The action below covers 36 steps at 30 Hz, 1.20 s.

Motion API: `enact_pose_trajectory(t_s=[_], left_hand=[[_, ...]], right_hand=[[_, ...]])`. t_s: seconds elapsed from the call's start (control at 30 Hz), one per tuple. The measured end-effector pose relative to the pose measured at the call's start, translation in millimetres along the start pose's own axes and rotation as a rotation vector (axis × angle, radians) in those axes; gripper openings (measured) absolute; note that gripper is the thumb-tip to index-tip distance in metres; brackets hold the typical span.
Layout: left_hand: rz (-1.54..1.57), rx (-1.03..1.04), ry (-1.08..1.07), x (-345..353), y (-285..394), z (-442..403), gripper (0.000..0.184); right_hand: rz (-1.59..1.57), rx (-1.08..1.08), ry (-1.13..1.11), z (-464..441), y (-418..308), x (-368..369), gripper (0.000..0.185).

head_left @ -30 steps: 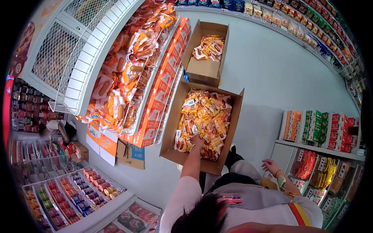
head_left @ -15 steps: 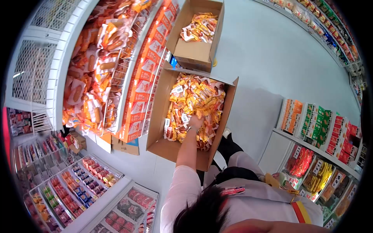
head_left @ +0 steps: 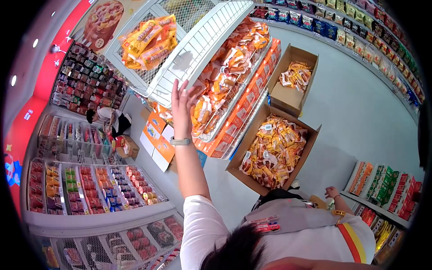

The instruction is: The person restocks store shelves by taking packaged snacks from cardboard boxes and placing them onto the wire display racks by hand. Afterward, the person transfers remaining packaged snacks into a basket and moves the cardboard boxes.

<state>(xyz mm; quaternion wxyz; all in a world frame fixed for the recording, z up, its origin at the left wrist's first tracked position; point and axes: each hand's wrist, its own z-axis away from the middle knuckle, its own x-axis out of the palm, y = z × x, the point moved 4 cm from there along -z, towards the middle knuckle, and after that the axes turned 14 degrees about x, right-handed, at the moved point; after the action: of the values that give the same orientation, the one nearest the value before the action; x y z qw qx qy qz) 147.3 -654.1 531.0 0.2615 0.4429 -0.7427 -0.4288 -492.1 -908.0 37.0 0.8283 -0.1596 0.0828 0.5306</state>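
Observation:
My left hand point(head_left: 182, 110), with a band at the wrist, is raised beside the white wire rack point(head_left: 202, 40). Its fingers are spread and nothing is in them. Beyond the fingertips, several orange sausage packs point(head_left: 150, 42) appear over the rack's mesh; I cannot tell if they rest on it. Wrapped sausages point(head_left: 227, 81) fill the rack's lower basket. My right hand point(head_left: 333, 192) is out at my right side near a snack shelf, fingers loosely bent, with nothing visible in it. In front of me an open cardboard box point(head_left: 236, 168) holds many wrapped sausages point(head_left: 274, 148).
A second open carton point(head_left: 283, 96) with fewer sausages stands behind the first. Orange printed boxes point(head_left: 245, 108) line the rack's side. Displays of small packs point(head_left: 92, 189) stand at left. A person point(head_left: 110, 119) crouches farther off. Boxed snacks point(head_left: 382, 180) are at right.
My left hand has left the sausages in the box and risen to the rack. The view has turned left, bringing the orange packs over the mesh and my right hand into sight.

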Motion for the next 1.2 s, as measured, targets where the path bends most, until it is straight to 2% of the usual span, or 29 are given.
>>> enact_pose_trajectory(t_s=[0.07,0.1,0.13,0.17,0.2,0.23,0.27,0.3,0.33,0.37,0.43,0.47,0.5,0.57,0.63,0.7,0.73,0.77,0.8,0.83,0.87,0.9,0.93,0.97,1.03,1.07,1.1,1.17,1.2], left_hand=[[0.007,-0.251,-0.138,-7.0,-78.6,46.4,0.044],[0.090,-0.437,-0.199,-6.8,-130.1,85.7,0.040],[0.100,-0.660,-0.214,-5.1,-181.9,137.1,0.044],[0.116,-0.793,-0.177,-9.6,-240.5,194.1,0.042],[0.124,-0.958,-0.156,3.6,-263.1,236.2,0.040],[0.162,-1.080,-0.179,9.0,-307.7,288.5,0.043],[0.076,-1.171,-0.287,12.3,-348.6,326.9,0.055],[-0.062,-1.171,-0.341,19.8,-360.3,348.4,0.065],[-0.199,-1.174,-0.395,27.5,-370.9,369.5,0.076],[-0.280,-1.218,-0.367,27.9,-387.9,385.9,0.089],[-0.434,-1.311,-0.299,29.0,-419.7,418.1,0.114],[-0.646,-1.344,-0.351,31.8,-423.6,418.6,0.119],[-0.863,-1.367,-0.403,30.6,-431.5,425.7,0.125],[-1.067,-1.223,-0.413,18.7,-493.8,466.8,0.128],[-1.081,-1.156,-0.298,20.6,-498.9,460.6,0.126],[-1.218,-1.013,-0.466,37.6,-506.2,434.6,0.126],[-1.183,-0.970,-0.518,58.2,-506.0,413.9,0.119],[-1.146,-1.037,-0.655,77.2,-513.8,404.0,0.115],[-1.148,-1.121,-0.666,88.3,-522.9,404.9,0.114],[-1.148,-1.201,-0.671,98.0,-529.8,403.2,0.112],[-1.216,-1.147,-0.606,106.3,-533.3,405.2,0.104],[-1.210,-1.186,-0.569,113.6,-537.8,408.7,0.104],[-1.204,-1.175,-0.510,118.5,-542.4,409.1,0.095],[-1.207,-1.166,-0.459,114.8,-544.4,413.2,0.086],[-1.215,-0.987,-0.309,94.9,-539.9,419.3,0.065],[-1.162,-1.028,-0.292,95.1,-535.9,423.3,0.067],[-1.108,-1.067,-0.274,97.4,-530.6,429.7,0.069],[-1.111,-1.045,-0.270,96.1,-526.3,432.2,0.071],[-1.068,-1.167,-0.261,100.8,-523.6,442.4,0.073]], right_hand=[[0.052,-0.098,0.008,9.7,-51.5,19.2,0.024],[0.050,-0.252,0.016,30.1,-91.4,26.1,0.024],[-0.009,-0.409,0.009,43.5,-124.4,34.3,0.022],[-0.018,-0.561,0.040,64.1,-165.5,50.5,0.021],[-0.033,-0.668,0.043,82.0,-206.6,59.6,0.019],[0.001,-0.669,0.008,80.4,-239.0,71.6,0.018],[0.156,-0.783,0.044,99.0,-280.0,87.3,0.018],[0.236,-0.864,0.009,88.2,-310.0,104.5,0.018],[0.276,-0.804,-0.096,54.0,-329.5,122.6,0.021],[0.436,-0.688,-0.107,45.8,-357.3,138.1,0.024],[0.636,-0.617,0.004,-12.9,-394.6,156.2,0.034],[0.786,-0.593,0.011,-57.6,-405.8,163.7,0.040],[0.984,-0.572,0.088,-101.5,-410.8,171.3,0.045],[1.757,-0.772,0.174,-210.7,-416.7,190.3,0.052],[1.086,-0.285,0.235,-180.1,-442.9,176.2,0.066],[0.965,-0.530,0.066,-170.0,-457.5,183.7,0.086],[0.922,-0.761,0.042,-181.1,-460.0,186.7,0.092],[1.174,-0.815,0.026,-165.3,-473.3,195.2,0.096],[1.438,-0.914,0.031,-152.6,-476.7,215.9,0.096],[1.462,-0.927,0.006,-163.9,-471.8,236.0,0.096],[1.617,-1.064,0.097,-169.9,-466.8,253.2,0.094],[1.746,-1.053,0.112,-179.7,-463.7,262.8,0.088],[1.875,-1.046,0.122,-180.1,-464.9,271.9,0.081],[1.677,-1.165,0.197,-184.4,-463.7,280.4,0.071],[1.609,-1.164,0.198,-195.0,-455.8,297.9,0.060],[1.567,-1.259,0.225,-189.6,-454.4,293.0,0.051],[1.580,-1.272,0.208,-187.9,-450.9,292.3,0.051],[1.663,-1.190,0.169,-192.6,-455.3,301.7,0.068],[1.740,-1.246,0.153,-192.6,-450.6,300.0,0.062]])
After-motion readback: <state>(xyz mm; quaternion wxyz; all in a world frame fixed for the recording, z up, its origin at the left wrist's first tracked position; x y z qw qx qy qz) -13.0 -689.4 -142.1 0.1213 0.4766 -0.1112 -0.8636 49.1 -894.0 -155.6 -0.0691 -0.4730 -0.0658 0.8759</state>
